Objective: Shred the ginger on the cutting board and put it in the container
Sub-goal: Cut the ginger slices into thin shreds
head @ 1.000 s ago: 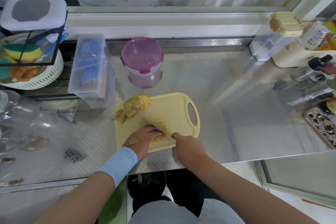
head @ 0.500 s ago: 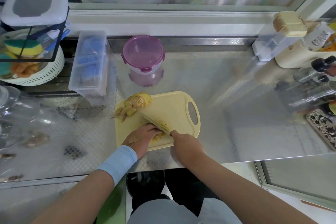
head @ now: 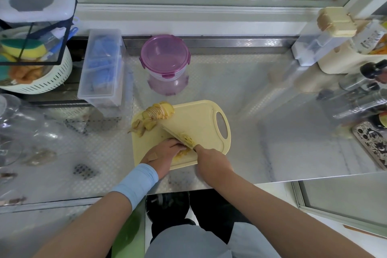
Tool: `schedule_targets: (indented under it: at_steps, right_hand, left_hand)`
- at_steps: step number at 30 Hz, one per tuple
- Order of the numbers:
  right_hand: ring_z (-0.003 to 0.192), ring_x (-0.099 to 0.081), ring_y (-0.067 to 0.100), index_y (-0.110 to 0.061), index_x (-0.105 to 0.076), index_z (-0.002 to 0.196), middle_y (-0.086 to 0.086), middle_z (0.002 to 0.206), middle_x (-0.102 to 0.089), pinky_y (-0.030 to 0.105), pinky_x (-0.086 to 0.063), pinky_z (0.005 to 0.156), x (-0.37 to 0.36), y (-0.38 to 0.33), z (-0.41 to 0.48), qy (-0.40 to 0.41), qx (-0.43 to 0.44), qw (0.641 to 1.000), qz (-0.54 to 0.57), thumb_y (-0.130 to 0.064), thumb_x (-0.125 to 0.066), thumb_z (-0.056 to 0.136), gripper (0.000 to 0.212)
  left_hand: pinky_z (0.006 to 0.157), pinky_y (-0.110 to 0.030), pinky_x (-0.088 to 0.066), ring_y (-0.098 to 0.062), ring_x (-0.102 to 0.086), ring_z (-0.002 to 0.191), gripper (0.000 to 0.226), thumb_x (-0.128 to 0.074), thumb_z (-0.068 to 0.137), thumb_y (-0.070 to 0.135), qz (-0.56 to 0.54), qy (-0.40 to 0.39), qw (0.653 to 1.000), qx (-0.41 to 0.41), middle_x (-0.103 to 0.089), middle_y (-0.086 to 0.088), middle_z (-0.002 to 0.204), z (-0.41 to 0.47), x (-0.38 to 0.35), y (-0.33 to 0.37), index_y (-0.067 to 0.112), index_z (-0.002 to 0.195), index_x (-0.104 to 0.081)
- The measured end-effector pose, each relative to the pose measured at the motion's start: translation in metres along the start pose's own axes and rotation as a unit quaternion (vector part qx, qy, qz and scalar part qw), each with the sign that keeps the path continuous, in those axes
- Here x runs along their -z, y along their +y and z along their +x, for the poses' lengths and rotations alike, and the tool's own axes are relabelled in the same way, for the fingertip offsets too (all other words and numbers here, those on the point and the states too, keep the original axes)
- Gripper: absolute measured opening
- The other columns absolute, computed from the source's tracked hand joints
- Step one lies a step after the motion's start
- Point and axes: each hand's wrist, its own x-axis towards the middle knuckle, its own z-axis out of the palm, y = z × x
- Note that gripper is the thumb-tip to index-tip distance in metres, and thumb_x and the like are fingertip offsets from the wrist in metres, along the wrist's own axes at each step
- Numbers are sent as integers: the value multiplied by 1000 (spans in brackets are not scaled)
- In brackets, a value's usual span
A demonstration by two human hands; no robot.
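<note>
Ginger slices [head: 160,112] lie fanned at the far-left corner of the cutting board [head: 207,119], with loose offcuts [head: 144,126] just beside them. The container [head: 166,75] stands on the desk [head: 261,132] behind that corner, its purple lid [head: 164,54] on. Nearer me, my left hand [head: 164,153] arches over the ginger piece [head: 184,153] by the board's near edge, its grip clamped down on the yellow stack with fingertips tucked under. The knife [head: 178,134] slants across the board, tip pointing up-left, with its side close against those fingers and a few bits stuck to it. My right hand [head: 211,159] has its grip closed round the handle, which is hidden in the fist, and the forearm comes in from the lower right. To cut well here, I judge the blade should ride the knuckles in thin, even strokes while the left fingers creep back a sliver at a time. The work sits close to the near edge, so shreds could spill onto the desk. The lid has to come off before anything goes in.
</note>
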Motion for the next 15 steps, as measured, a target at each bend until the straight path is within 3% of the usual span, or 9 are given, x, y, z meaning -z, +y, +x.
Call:
schedule_targets:
  at_steps: [2, 5, 7, 9, 11, 12, 14, 15]
  right_hand:
    - [57, -46, 18, -20, -46, 115, 1, 74, -48, 31, -39, 49, 1, 2, -1, 3, -2, 1000, -5, -2, -41, 90, 31]
    - [63, -54, 24, -22, -46, 118, 3, 76, -53, 36, -48, 55, -1, 10, -8, -1, -7, 1000, -20, -2, -40, 91, 34]
    - [69, -57, 27, -23, -44, 121, 4, 80, -57, 38, -52, 59, -1, 17, -18, -2, -7, 999, -36, -2, -39, 91, 37]
    - [71, -57, 28, -24, -43, 122, 5, 83, -58, 39, -52, 61, -3, 21, -22, 0, -9, 999, -38, -3, -40, 91, 37]
    - [68, -56, 26, -22, -44, 120, 5, 80, -56, 40, -54, 61, -4, 18, -17, -2, -7, 999, -35, -2, -40, 91, 36]
    - [65, -55, 25, -21, -44, 118, 5, 78, -55, 39, -53, 59, -4, 14, -13, -4, -8, 999, -32, -1, -40, 91, 34]
    - [59, -51, 23, -19, -45, 115, 5, 74, -52, 36, -49, 54, -4, 8, -3, -3, -6, 1000, -19, -2, -40, 90, 30]
    - [57, -50, 22, -19, -46, 114, 4, 73, -51, 34, -45, 50, -3, 6, 0, 0, -3, 1000, -15, -3, -41, 90, 29]
  left_hand:
    - [99, -15, -27, -17, -50, 124, 57, -65, 82, -3, 2, 16, 1000, -11, -52, 3, 138, -3, 0, -3, 24, 132, -59]
    - [94, -13, -34, -11, -60, 108, 60, -85, 60, 1, -26, 9, 999, -29, -63, 6, 121, -5, 6, 4, 24, 113, -70]
    - [91, -9, -31, -6, -60, 99, 71, -94, 36, 6, 10, -20, 998, -56, -68, 9, 108, -2, 8, 5, 28, 99, -74]
    - [94, -8, -26, -3, -54, 99, 74, -95, 28, 7, 32, -12, 997, -68, -69, 9, 105, 0, 4, -1, 29, 96, -75]
    - [95, -10, -28, -6, -58, 103, 73, -94, 37, 4, 11, -7, 1000, -20, -67, 7, 111, -1, 4, 0, 27, 103, -73]
    - [99, -13, -31, -11, -58, 111, 68, -89, 53, 1, -2, 8, 1000, -1, -63, 5, 121, -3, 4, -1, 25, 113, -70]
    - [106, -24, -34, -19, -46, 128, 57, -63, 86, -1, 19, -9, 1000, -18, -46, 3, 142, -4, 8, 3, 25, 136, -54]
    - [106, -29, -34, -21, -42, 131, 55, -54, 92, 1, 20, -29, 999, -20, -40, 3, 146, -3, 7, 2, 25, 141, -48]
